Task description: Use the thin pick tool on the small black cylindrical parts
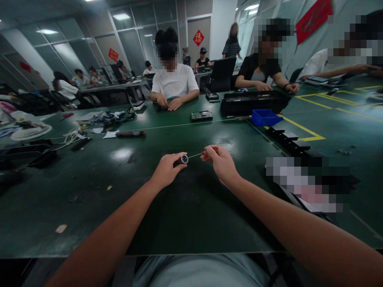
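My left hand (164, 171) is closed around a short black cylinder (184, 159) whose round, silver-rimmed end faces me. Thumb and fingers grip it from both sides, and the rest of its body is hidden. In my right hand (222, 164), fingertips pinch the reddish handle of a thin screwdriver (195, 155). Its slim metal shaft points left, with the tip at or very near the cylinder's rim; I cannot tell whether it touches. Both hands are held above the dark green table (179, 223).
Beyond my hands lie a hard drive (201, 116), a dark tube-like tool (131, 134), a blue bin (265, 117) and a long black casing (254, 103). Black blocks (289, 139) line the right side. Cables and parts (109, 117) clutter the left. A person (175, 81) works opposite.
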A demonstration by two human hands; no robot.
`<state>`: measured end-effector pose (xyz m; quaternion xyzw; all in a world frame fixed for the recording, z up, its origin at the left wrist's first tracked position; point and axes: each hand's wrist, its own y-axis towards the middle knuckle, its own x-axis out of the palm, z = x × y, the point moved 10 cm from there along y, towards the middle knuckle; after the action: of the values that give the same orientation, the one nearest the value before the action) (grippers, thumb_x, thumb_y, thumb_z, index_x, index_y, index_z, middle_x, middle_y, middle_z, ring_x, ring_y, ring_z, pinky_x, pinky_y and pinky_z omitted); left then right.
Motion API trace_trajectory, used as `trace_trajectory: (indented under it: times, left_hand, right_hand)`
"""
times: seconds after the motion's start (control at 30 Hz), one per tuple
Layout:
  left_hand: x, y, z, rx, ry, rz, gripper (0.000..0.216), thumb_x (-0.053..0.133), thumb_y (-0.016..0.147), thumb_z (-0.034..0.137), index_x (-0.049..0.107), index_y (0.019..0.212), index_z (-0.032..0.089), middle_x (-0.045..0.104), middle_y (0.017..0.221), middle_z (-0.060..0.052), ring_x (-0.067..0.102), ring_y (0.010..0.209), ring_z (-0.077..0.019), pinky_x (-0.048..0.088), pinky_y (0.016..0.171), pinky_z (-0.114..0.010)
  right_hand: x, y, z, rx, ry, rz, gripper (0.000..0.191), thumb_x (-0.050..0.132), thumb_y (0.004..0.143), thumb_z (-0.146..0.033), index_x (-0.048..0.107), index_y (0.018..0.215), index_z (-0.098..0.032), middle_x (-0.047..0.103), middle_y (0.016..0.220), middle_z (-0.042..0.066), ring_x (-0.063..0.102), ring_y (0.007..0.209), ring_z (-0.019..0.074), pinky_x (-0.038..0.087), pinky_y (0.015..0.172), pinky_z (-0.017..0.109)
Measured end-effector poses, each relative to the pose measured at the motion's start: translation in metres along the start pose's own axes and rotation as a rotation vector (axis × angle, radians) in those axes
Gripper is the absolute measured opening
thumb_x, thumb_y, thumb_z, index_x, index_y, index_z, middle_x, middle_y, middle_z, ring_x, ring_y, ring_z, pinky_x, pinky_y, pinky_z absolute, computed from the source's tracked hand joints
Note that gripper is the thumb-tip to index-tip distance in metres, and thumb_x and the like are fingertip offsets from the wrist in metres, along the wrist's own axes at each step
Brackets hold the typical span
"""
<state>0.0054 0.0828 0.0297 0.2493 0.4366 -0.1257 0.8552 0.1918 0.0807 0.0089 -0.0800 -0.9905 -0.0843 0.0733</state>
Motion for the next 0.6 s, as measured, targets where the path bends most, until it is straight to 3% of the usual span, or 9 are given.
trace_trajectory:
  times: [0.13, 0.27, 0.4, 0.6]
  left_hand:
    - [0.001, 0.000, 0.000, 0.012, 0.012, -0.011, 0.041, 0.066, 0.091, 0.028, 0.061, 0.131, 0.027, 0.070, 0.119, -0.003, 0.061, 0.105, -0.0228, 0.043, 0.099, -0.042]
    - [0.000, 0.000, 0.002, 0.016, 0.042, -0.015, 0.041, 0.067, 0.091, 0.028, 0.062, 0.131, 0.027, 0.070, 0.116, -0.003, 0.061, 0.104, -0.0232, 0.042, 0.098, -0.043]
    - [-0.001, -0.001, 0.003, 0.020, 0.072, -0.020, 0.040, 0.066, 0.091, 0.028, 0.062, 0.130, 0.026, 0.070, 0.115, -0.004, 0.061, 0.106, -0.0241, 0.040, 0.102, -0.045]
    - [0.001, 0.000, -0.001, 0.032, 0.071, -0.027, 0.039, 0.066, 0.091, 0.027, 0.062, 0.129, 0.025, 0.070, 0.118, -0.005, 0.061, 0.108, -0.0241, 0.040, 0.103, -0.047]
  right_hand:
    - [0.001, -0.002, -0.008, -0.015, -0.081, -0.024, 0.027, 0.064, 0.084, -0.046, 0.063, 0.087, -0.019, 0.069, 0.078, 0.004, 0.066, 0.071, 0.0173, 0.053, 0.071, 0.034]
    - [-0.001, -0.007, -0.026, -0.075, -0.506, -0.022, 0.046, 0.057, 0.088, -0.061, 0.062, 0.067, -0.019, 0.060, 0.054, 0.001, 0.055, 0.051, 0.0147, 0.041, 0.056, 0.030]
    - [0.001, -0.011, -0.037, -0.128, -0.702, -0.024, 0.063, 0.044, 0.091, -0.070, 0.058, 0.054, -0.020, 0.051, 0.047, 0.000, 0.048, 0.046, 0.0135, 0.031, 0.051, 0.030]
    - [0.005, -0.006, -0.027, -0.055, -0.765, -0.090, 0.056, 0.047, 0.092, -0.063, 0.061, 0.059, -0.020, 0.053, 0.048, 0.000, 0.049, 0.047, 0.0142, 0.031, 0.051, 0.030]
